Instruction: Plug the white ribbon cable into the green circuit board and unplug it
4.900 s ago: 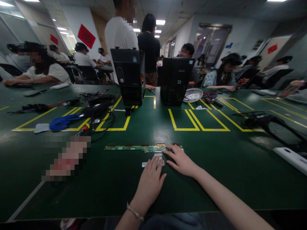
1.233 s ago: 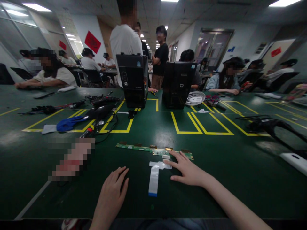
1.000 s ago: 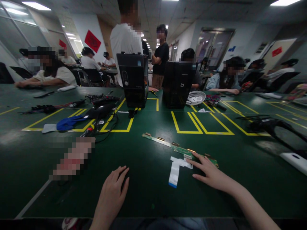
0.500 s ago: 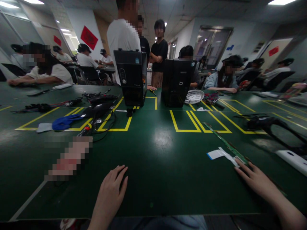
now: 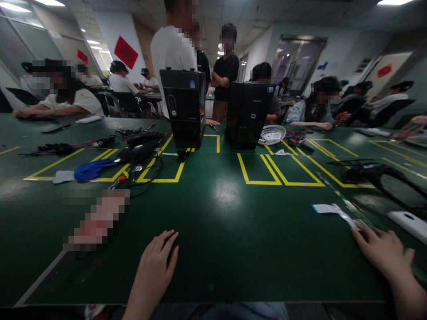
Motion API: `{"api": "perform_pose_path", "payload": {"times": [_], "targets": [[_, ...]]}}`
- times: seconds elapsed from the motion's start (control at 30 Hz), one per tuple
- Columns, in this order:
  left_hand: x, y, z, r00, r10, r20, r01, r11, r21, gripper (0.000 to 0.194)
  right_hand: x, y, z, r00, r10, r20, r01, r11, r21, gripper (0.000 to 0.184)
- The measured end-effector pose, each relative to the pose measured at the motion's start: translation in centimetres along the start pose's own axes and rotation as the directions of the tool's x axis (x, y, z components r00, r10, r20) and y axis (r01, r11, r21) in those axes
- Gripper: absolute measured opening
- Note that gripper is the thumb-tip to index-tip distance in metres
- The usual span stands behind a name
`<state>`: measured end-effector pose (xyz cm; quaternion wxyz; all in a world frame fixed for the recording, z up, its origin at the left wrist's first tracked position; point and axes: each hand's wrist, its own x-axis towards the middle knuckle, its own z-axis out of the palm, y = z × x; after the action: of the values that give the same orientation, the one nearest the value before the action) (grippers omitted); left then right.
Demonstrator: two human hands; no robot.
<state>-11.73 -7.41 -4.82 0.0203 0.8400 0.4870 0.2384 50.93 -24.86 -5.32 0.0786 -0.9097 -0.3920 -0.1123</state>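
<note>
My left hand (image 5: 155,264) lies palm down on the green table near its front edge, fingers stretched out, holding nothing. Over at the right, my right hand (image 5: 383,251) rests across a long, narrow green circuit board (image 5: 348,202), its fingers spread. The fingertips touch the board beside a white flat ribbon cable (image 5: 328,209) with a blue end. That cable juts out to the left over the tabletop. Part of the board is hidden beneath my hand.
Two black computer towers (image 5: 183,109) (image 5: 248,115) stand at the back, beside a white round basket (image 5: 271,134). Blue gloves (image 5: 95,169) and black cables (image 5: 100,141) lie left. A black frame-like part (image 5: 383,173) and a white device (image 5: 408,224) lie right. Several people sit or stand around.
My right hand and the circuit board with its ribbon cable have shifted to the right across the table. My left hand has stayed in place.
</note>
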Motion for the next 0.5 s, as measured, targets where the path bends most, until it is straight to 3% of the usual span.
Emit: {"api": "perform_pose_path", "payload": {"times": [0.1, 0.23, 0.5], "targets": [[0.0, -0.1, 0.1, 1.000, 0.012, 0.012, -0.012, 1.000, 0.018, 0.039, -0.5, -1.4, -1.3, 0.984, 0.151, 0.093, -0.153, 0.988, 0.022, 0.083], [-0.1, -0.2, 0.2, 1.000, 0.016, 0.009, -0.016, 0.999, 0.029, 0.040, -0.5, -2.1, -2.1, 0.969, 0.165, 0.182, -0.176, 0.983, 0.045, 0.083], [0.0, -0.4, 0.4, 1.000, 0.020, -0.014, -0.020, 1.000, 0.019, 0.040, 0.1, -1.6, -0.8, 0.945, 0.243, 0.219, -0.245, 0.969, -0.019, 0.075]]}}
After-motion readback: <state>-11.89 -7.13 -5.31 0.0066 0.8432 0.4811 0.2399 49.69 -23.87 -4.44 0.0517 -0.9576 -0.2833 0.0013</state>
